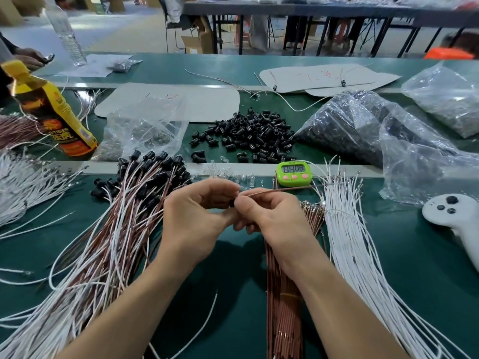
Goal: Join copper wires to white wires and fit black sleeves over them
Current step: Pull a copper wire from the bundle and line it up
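Table: green mat (pixel 233 268), cluttered.
Left hand (pixel 197 216): curled fingers pinch a black sleeve (pixel 231 203), mid-table.
Right hand (pixel 269 216): pinches a copper wire (pixel 285 189) touching that sleeve.
White wires (pixel 363 242): bundle right of both hands.

A green digital timer (pixel 294 173) stands mid-tabletop (pixel 233 294). A yellow drink bottle (pixel 51 112) stands near the left edge, with a clear plastic bottle (pixel 68 37) behind it toward the far left corner. A white controller (pixel 452 213) lies at the right edge, near crumpled plastic bags (pixel 420 156) that possibly hold dark parts.
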{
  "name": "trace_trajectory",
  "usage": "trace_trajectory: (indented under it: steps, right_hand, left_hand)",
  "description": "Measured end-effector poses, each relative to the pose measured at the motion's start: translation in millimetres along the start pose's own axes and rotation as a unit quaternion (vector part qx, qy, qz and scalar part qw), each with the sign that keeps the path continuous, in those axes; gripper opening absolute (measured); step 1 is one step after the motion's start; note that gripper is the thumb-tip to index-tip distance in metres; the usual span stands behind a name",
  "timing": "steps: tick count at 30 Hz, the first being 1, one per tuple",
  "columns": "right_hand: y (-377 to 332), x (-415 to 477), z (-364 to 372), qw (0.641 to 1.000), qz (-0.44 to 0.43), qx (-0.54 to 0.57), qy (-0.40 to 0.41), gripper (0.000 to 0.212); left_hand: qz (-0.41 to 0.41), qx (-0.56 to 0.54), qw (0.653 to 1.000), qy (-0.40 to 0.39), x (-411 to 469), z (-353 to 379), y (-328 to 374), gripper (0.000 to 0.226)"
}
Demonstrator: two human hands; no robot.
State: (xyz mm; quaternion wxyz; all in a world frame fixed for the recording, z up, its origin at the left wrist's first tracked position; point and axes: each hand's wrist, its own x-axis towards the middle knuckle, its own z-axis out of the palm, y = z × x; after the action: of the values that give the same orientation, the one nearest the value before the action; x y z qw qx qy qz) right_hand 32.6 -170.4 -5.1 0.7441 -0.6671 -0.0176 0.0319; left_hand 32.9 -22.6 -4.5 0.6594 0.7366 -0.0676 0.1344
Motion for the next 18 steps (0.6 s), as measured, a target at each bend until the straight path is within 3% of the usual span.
trace_trajectory:
  steps: [4, 9, 12, 14, 16, 18]
  right_hand:
    - [0.6, 0.4, -1.4, 0.998, -0.019, -0.008, 0.061, 0.023]
    - [-3.7, 4.0, -8.0, 0.987, 0.015, 0.093, 0.127, 0.017]
    - [-7.3, 4.5, -17.9, 0.976, -0.009, 0.15, 0.16, 0.017]
    - [-7.3, 3.4, -20.1, 0.973, -0.041, 0.141, 0.179, 0.018]
    - [-5.2, 1.8, -17.7, 0.979, -0.077, 0.084, 0.17, 0.019]
    - [-2.2, -0.1, -12.7, 0.985, -0.112, -0.004, 0.131, 0.02]
  left_hand:
    - [0.045, 0.059, 0.997, -0.032, -0.3, -1.7, -3.7, 0.041]
    - [0.007, 0.084, 0.994, 0.062, 9.7, -11.7, -8.5, 0.046]
    - [-0.019, 0.193, 0.973, 0.123, 14.5, -20.6, -9.4, 0.04]
    - [-0.019, 0.322, 0.935, 0.15, 12.1, -20.2, -5.1, 0.025]
    - [0.014, 0.415, 0.9, 0.133, 8.9, -17.4, -1.7, 0.02]
    - [0.064, 0.409, 0.909, 0.049, 6.3, -14.5, -2.5, 0.027]
